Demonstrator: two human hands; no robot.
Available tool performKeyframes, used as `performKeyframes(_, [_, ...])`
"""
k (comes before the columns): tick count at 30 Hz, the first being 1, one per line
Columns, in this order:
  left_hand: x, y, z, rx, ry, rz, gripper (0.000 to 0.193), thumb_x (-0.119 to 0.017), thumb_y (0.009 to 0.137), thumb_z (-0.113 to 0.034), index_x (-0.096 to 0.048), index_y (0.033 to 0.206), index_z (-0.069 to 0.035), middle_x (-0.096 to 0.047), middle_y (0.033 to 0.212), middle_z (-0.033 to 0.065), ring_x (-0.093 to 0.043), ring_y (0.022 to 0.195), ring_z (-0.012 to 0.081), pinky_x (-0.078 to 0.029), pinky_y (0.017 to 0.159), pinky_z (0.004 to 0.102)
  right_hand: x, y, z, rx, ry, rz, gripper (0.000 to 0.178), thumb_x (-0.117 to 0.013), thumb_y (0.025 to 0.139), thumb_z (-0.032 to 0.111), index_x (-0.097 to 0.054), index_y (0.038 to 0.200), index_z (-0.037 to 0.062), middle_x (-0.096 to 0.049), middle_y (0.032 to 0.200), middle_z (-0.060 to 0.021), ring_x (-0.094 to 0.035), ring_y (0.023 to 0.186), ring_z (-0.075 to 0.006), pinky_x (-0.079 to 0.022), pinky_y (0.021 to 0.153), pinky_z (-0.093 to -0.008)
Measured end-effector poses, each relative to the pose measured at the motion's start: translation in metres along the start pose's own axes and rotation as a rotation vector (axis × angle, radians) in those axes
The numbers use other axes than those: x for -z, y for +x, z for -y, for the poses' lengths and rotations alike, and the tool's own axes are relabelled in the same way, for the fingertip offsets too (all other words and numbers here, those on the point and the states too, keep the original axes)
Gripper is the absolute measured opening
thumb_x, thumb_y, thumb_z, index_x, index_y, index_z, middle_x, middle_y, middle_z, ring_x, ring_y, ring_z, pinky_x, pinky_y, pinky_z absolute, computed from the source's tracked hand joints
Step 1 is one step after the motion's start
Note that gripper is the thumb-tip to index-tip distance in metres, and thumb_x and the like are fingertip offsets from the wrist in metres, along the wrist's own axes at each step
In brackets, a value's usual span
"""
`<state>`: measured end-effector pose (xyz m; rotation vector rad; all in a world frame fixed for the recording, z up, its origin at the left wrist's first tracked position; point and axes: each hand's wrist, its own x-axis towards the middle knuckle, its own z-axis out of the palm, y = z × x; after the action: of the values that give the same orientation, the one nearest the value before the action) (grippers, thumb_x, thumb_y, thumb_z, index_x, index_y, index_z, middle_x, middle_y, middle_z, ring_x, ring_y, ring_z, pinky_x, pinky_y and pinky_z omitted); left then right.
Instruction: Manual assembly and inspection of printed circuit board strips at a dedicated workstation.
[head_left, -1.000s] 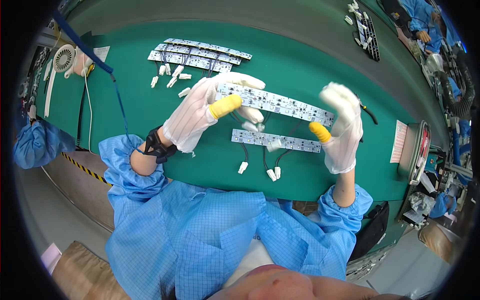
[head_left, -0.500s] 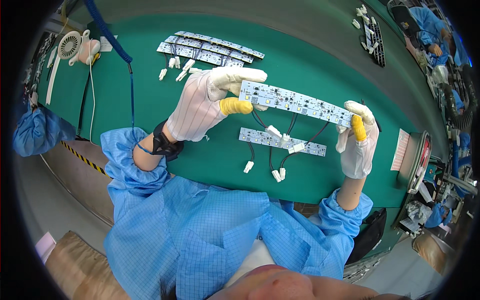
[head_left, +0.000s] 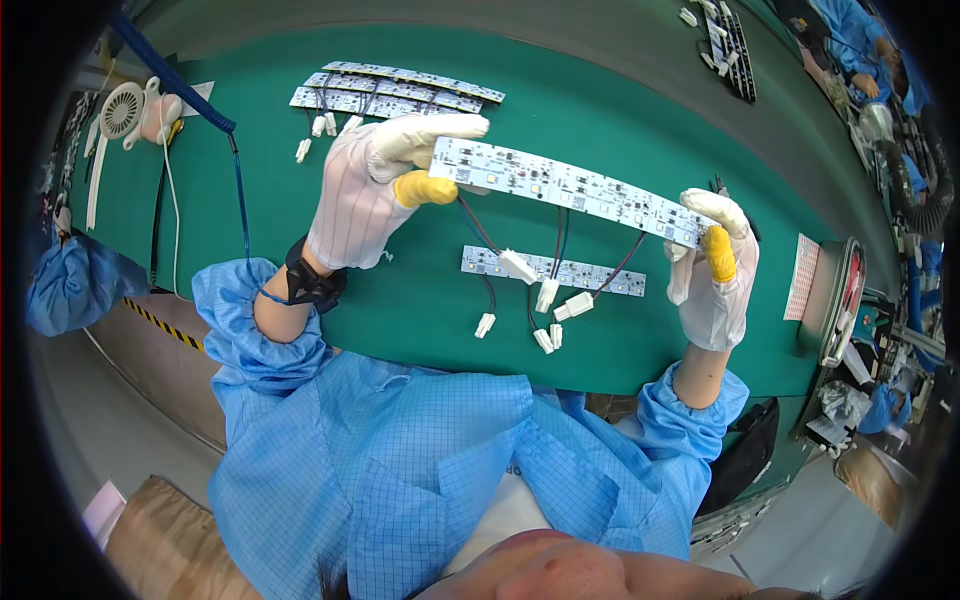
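Note:
A long white LED circuit board (head_left: 570, 190) is raised above the green table, tilted down to the right. My left hand (head_left: 375, 185), in a striped white glove with a yellow thumb cover, pinches its left end. At the right end, my right hand (head_left: 715, 270), gloved the same way, grips the board between thumb and fingers. Dark wires with white connectors (head_left: 517, 266) dangle from its underside. Below it, a second LED board (head_left: 620, 279) lies flat on the table, its own wires and connectors (head_left: 485, 325) spread toward me.
Several LED boards (head_left: 400, 88) with connectors lie stacked at the far left. A small fan (head_left: 124, 112) stands on the left, near a coiled blue cord (head_left: 175, 75). More boards (head_left: 735, 60) lie at the far right. A round metal-rimmed container (head_left: 843, 305) sits at the right edge.
The held board's left end has moved left and up within the picture, with my left hand on it. My right hand has stayed nearly in place. The whole view has shifted slightly.

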<state>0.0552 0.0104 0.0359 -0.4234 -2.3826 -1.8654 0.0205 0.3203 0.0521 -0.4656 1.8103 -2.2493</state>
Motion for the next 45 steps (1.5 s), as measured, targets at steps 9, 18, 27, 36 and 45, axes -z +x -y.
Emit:
performKeyframes(9, [0.003, 0.006, 0.003, -0.165, 0.318, -0.045, 0.04, -0.055, 0.087, -0.037, -0.062, 0.109, -0.005, -0.069, 0.09, 0.0073, -0.064, 0.075, 0.015, -0.047, 0.069, 0.0253, -0.004, -0.003, 0.002, 0.004, -0.075, -0.037, 0.045, -0.053, 0.09, 0.037, -0.054, 0.108, -0.0036, -0.057, 0.066, -0.0063, -0.046, 0.04, -0.0064, -0.038, 0.048, -0.0182])
performKeyframes(18, [-0.006, 0.004, -0.003, 0.016, -0.074, -0.063, 0.037, -0.056, 0.086, -0.024, -0.058, 0.115, -0.002, -0.069, 0.091, 0.0078, -0.063, 0.078, 0.0129, -0.044, 0.075, 0.024, -0.001, -0.004, 0.006, -0.011, -0.024, -0.061, 0.031, -0.059, 0.087, 0.016, -0.055, 0.108, -0.0058, -0.061, 0.076, -0.0133, -0.05, 0.043, -0.009, -0.038, 0.042, -0.0174])
performKeyframes(27, [-0.011, 0.008, 0.008, -0.035, 0.141, -0.158, 0.04, -0.051, 0.09, -0.034, -0.058, 0.116, -0.005, -0.069, 0.078, 0.0067, -0.065, 0.077, 0.0121, -0.044, 0.074, 0.0215, 0.0, -0.004, 0.009, -0.012, -0.082, 0.013, 0.038, -0.06, 0.087, 0.025, -0.054, 0.11, -0.0039, -0.06, 0.077, -0.0145, -0.05, 0.043, -0.0094, -0.038, 0.043, -0.0177])
performKeyframes(36, [-0.009, 0.015, -0.002, 0.033, 0.559, -0.073, 0.049, -0.033, 0.095, -0.046, -0.059, 0.115, -0.01, -0.069, 0.075, 0.0025, -0.055, 0.066, 0.0094, -0.035, 0.07, 0.026, 0.007, -0.002, 0.009, -0.011, -0.038, 0.123, 0.05, -0.052, 0.09, 0.039, -0.053, 0.111, -0.0071, -0.061, 0.065, -0.0107, -0.058, 0.05, -0.0116, -0.046, 0.054, -0.0213])
performKeyframes(45, [-0.004, 0.008, 0.013, 0.057, 0.303, -0.165, 0.042, -0.055, 0.087, -0.04, -0.061, 0.112, -0.006, -0.068, 0.09, 0.0024, -0.055, 0.075, 0.0101, -0.034, 0.076, 0.0268, 0.005, -0.003, 0.006, 0.011, 0.01, 0.051, 0.038, -0.057, 0.087, 0.023, -0.053, 0.109, -0.0067, -0.06, 0.08, -0.014, -0.053, 0.047, -0.0109, -0.044, 0.052, -0.0201])
